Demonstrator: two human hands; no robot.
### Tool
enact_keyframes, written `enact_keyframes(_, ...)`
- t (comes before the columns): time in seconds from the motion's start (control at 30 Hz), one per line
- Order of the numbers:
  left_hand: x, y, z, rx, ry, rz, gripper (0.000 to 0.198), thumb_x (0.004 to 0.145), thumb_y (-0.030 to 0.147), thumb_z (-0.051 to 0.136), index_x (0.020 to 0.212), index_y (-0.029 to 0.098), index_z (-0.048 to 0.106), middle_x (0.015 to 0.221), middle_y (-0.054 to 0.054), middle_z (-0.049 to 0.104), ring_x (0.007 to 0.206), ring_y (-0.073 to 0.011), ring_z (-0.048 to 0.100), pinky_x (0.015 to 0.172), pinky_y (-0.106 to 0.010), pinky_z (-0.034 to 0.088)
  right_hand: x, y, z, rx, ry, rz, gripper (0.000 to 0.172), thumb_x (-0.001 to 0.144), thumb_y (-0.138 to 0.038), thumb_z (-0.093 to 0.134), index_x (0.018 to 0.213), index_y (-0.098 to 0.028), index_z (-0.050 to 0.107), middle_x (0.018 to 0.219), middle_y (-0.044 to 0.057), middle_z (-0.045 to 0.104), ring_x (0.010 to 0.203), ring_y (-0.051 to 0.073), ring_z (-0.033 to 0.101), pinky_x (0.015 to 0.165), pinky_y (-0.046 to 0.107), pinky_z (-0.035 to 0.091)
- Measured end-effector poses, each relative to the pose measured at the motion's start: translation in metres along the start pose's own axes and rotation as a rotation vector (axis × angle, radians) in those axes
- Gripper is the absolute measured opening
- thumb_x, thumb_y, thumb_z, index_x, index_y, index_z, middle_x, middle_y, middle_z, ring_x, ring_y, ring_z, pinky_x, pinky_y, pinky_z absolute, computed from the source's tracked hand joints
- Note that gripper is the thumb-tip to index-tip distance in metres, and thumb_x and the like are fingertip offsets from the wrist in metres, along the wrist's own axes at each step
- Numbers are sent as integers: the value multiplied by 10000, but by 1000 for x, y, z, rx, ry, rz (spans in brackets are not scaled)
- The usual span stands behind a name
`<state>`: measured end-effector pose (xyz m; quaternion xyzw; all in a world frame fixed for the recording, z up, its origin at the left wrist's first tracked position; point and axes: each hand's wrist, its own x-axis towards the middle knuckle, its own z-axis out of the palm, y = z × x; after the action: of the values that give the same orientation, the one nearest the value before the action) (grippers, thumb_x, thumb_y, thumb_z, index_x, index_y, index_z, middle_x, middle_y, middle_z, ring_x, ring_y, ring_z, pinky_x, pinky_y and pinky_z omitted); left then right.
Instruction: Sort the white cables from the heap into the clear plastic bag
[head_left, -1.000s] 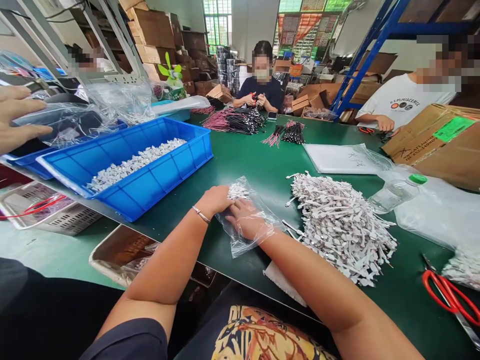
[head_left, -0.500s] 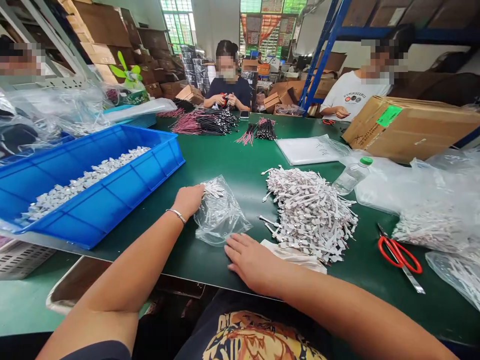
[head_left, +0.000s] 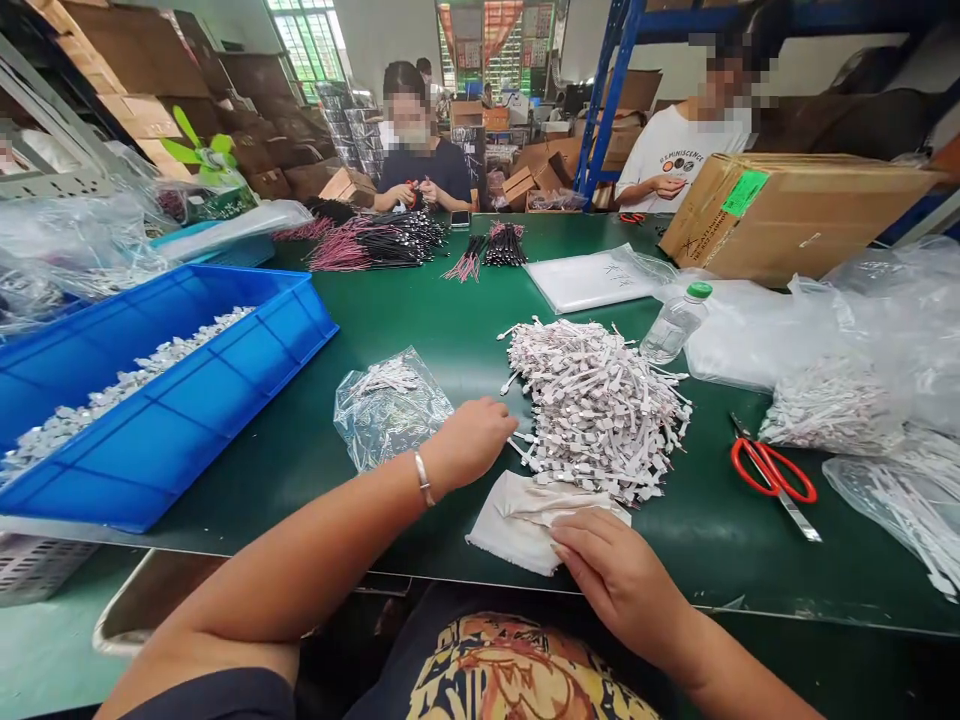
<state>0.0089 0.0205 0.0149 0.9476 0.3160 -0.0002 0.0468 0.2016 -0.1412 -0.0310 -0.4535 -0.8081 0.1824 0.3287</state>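
My left hand (head_left: 469,443), with a thin bracelet on its wrist, sits at the near left edge of a large heap of white-tagged wires (head_left: 596,410). Its fingers are curled, and I cannot tell whether they hold a wire. My right hand (head_left: 619,580) lies on a crumpled white cloth (head_left: 525,522) in front of the heap, with nothing visible in it. A clear plastic bag (head_left: 390,410) with a few tagged wires inside lies on the table to the left of my left hand, untouched.
A blue plastic tray (head_left: 165,400) of small white parts stands at left on the green workbench (head_left: 720,540). Red-handled scissors (head_left: 772,472), a water bottle (head_left: 675,325), filled bags and a cardboard box (head_left: 795,215) lie right. Two co-workers sit across, behind bundles of black-and-pink wires (head_left: 375,245).
My left hand has left the bag and moved right to the heap. My right hand has moved from the bag down onto the white cloth. The bag now lies alone.
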Motion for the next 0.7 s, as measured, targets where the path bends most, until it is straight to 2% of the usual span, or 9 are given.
enact_keyframes(0.1, 19, 16, 16, -36, -28, -14, 222, 795, 54, 407, 838, 129, 612, 825, -121, 592, 855, -244, 536, 740, -350, 429, -9, 4, 6, 80, 46, 33, 231, 862, -128, 480, 1052, -219, 573, 890, 69, 637, 832, 198, 577, 748, 358, 492)
enact_keyframes(0.27, 31, 21, 27, -126, -42, -72, 190, 729, 24, 445, 772, 123, 601, 829, -133, 598, 846, -246, 552, 742, -345, 433, -14, 8, 13, 179, 106, 129, 201, 866, -143, 472, 1004, -230, 589, 853, 54, 631, 805, 192, 575, 737, 348, 479)
enact_keyframes(0.37, 30, 14, 27, -224, -27, -152, 202, 681, 16, 456, 752, 145, 594, 780, -102, 607, 799, -230, 572, 719, -331, 436, -14, 9, 13, 199, 134, 156, 196, 867, -154, 471, 994, -235, 597, 856, 51, 639, 809, 193, 583, 738, 343, 480)
enact_keyframes(0.5, 17, 4, 14, -401, -7, -250, 182, 697, 74, 447, 813, 172, 548, 704, -32, 594, 655, -164, 574, 588, -264, 441, -18, 9, 13, 203, 192, 158, 217, 858, -149, 485, 1018, -240, 600, 902, 54, 650, 857, 196, 599, 777, 346, 492)
enact_keyframes(0.6, -4, 16, 3, -677, 15, -258, 138, 772, 155, 424, 899, 180, 472, 725, 4, 570, 621, -115, 562, 555, -222, 445, -21, 6, 17, 215, 294, 206, 272, 845, -155, 519, 1095, -249, 570, 961, 59, 651, 882, 194, 613, 786, 336, 510)
enact_keyframes(0.7, -24, 43, 1, -1357, 39, -296, 98, 773, 203, 504, 843, 180, 439, 685, 25, 528, 625, -101, 549, 590, -227, 445, -19, -1, 23, 325, 331, 320, 382, 827, -207, 570, 1201, -251, 501, 972, 61, 655, 813, 178, 636, 712, 304, 541)
